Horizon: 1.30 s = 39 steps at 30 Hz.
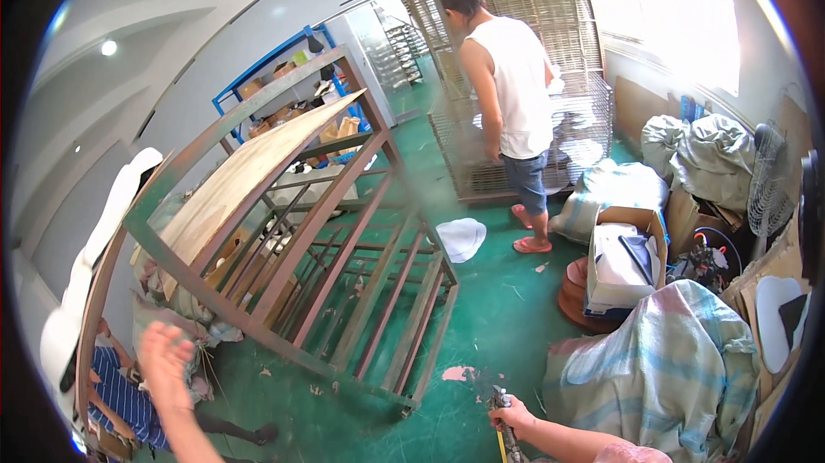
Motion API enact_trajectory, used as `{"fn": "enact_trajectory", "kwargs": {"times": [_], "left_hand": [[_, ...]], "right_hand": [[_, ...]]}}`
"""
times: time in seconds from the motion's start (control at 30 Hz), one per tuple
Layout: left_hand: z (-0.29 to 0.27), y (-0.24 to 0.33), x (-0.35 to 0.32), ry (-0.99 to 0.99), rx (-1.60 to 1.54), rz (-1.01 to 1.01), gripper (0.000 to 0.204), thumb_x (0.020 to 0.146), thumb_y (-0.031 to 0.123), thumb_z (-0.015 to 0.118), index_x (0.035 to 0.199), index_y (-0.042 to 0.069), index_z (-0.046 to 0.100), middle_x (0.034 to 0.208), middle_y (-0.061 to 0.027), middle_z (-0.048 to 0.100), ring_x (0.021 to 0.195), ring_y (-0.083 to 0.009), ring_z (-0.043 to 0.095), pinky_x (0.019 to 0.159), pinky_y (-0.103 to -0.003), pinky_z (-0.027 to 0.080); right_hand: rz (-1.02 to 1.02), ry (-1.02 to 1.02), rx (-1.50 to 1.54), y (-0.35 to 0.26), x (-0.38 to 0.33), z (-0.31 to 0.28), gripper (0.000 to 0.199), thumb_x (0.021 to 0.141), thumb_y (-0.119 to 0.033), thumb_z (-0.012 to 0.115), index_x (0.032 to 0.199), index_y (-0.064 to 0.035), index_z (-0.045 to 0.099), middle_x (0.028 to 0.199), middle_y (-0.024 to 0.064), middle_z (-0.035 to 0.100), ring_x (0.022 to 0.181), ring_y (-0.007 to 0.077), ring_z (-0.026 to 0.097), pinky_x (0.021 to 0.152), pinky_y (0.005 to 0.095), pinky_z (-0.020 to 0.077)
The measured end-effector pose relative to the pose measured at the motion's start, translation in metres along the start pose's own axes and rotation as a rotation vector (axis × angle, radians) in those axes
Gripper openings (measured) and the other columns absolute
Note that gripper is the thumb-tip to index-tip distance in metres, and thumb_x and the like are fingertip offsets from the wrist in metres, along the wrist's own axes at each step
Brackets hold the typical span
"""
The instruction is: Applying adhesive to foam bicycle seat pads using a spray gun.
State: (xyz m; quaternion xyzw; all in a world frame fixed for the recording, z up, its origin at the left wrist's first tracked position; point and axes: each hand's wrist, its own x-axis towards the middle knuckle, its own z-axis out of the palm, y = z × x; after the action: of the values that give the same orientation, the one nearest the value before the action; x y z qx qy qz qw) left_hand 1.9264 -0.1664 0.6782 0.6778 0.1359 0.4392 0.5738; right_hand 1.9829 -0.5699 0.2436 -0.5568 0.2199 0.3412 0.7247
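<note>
My left hand (168, 368) is raised at the lower left, in front of the metal rack (232, 308). Its fingers are a little blurred but look apart, and nothing shows in them. Low in the middle, my right hand (514, 417) is closed around a dark metal gun-shaped tool (498, 398) with a thin yellow hose or strip below it. The tool points up and away over the green floor. The brown rack has slanting bars, and a wooden board (258, 175) lies on its upper part.
A person in a white sleeveless top (516, 85) stands by a tall wire-shelf rack (447, 132). Woven sacks (653, 368) and an open carton (606, 291) line the right side. A white piece (461, 240) lies on the floor (507, 317). Someone in a striped shirt (129, 394) is at far left.
</note>
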Motion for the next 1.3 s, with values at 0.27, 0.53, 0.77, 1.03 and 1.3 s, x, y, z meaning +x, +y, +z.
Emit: {"fn": "enact_trajectory", "kwargs": {"times": [0.27, 0.53, 0.77, 1.03, 1.3], "left_hand": [[-0.073, -0.112, -0.233, -0.132, -0.125, -0.564, 0.010, 0.085, 0.003, 0.047, 0.090, 0.002, 0.056, 0.077, -0.0124, 0.063, 0.062, -0.0247, 0.064, 0.054, -0.034, 0.054], [-0.232, -0.071, -0.461, -0.098, -0.201, -0.789, 0.014, 0.087, 0.007, 0.052, 0.099, 0.002, 0.058, 0.089, -0.0110, 0.064, 0.076, -0.0210, 0.064, 0.067, -0.031, 0.053], [-0.387, 0.008, -0.648, -0.227, -0.113, -0.904, 0.026, 0.089, 0.019, 0.056, 0.107, 0.001, 0.057, 0.099, -0.0119, 0.063, 0.083, -0.0194, 0.064, 0.075, -0.027, 0.050], [-0.468, 0.104, -0.909, 0.233, -0.033, -0.959, 0.030, 0.092, 0.027, 0.050, 0.112, 0.005, 0.055, 0.099, -0.0042, 0.062, 0.091, -0.0120, 0.058, 0.081, -0.028, 0.046], [-0.493, 0.173, -1.083, 0.113, -0.059, -0.753, 0.046, 0.094, 0.043, 0.033, 0.109, 0.006, 0.057, 0.098, -0.0060, 0.061, 0.101, -0.0161, 0.053, 0.095, -0.032, 0.037]], "right_hand": [[-0.049, -0.136, -0.081, 0.061, -0.076, 0.025, 0.038, 0.071, -0.001, 0.068, 0.101, -0.0071, 0.045, 0.076, 0.0057, 0.055, 0.062, 0.0157, 0.058, 0.047, 0.0283, 0.0447], [-0.147, -0.289, -0.256, 0.208, -0.220, 0.047, 0.051, 0.071, -0.007, 0.070, 0.115, -0.0079, 0.045, 0.078, 0.0044, 0.057, 0.061, 0.0135, 0.057, 0.049, 0.0285, 0.0458], [-0.076, -0.739, -0.510, 0.349, -0.412, 0.103, 0.046, 0.075, -0.021, 0.072, 0.112, -0.0058, 0.048, 0.081, 0.0039, 0.058, 0.065, 0.0116, 0.056, 0.054, 0.0265, 0.0445], [-0.003, -1.458, -0.492, 0.431, -0.618, 0.101, 0.054, 0.085, -0.027, 0.063, 0.129, -0.0033, 0.042, 0.091, 0.0026, 0.059, 0.067, 0.0095, 0.052, 0.059, 0.0225, 0.0423], [0.378, -1.898, -0.412, 0.511, -0.791, 0.073, 0.046, 0.079, -0.037, 0.067, 0.105, -0.0026, 0.052, 0.081, 0.0051, 0.058, 0.068, 0.0110, 0.055, 0.058, 0.0256, 0.0441]]}}
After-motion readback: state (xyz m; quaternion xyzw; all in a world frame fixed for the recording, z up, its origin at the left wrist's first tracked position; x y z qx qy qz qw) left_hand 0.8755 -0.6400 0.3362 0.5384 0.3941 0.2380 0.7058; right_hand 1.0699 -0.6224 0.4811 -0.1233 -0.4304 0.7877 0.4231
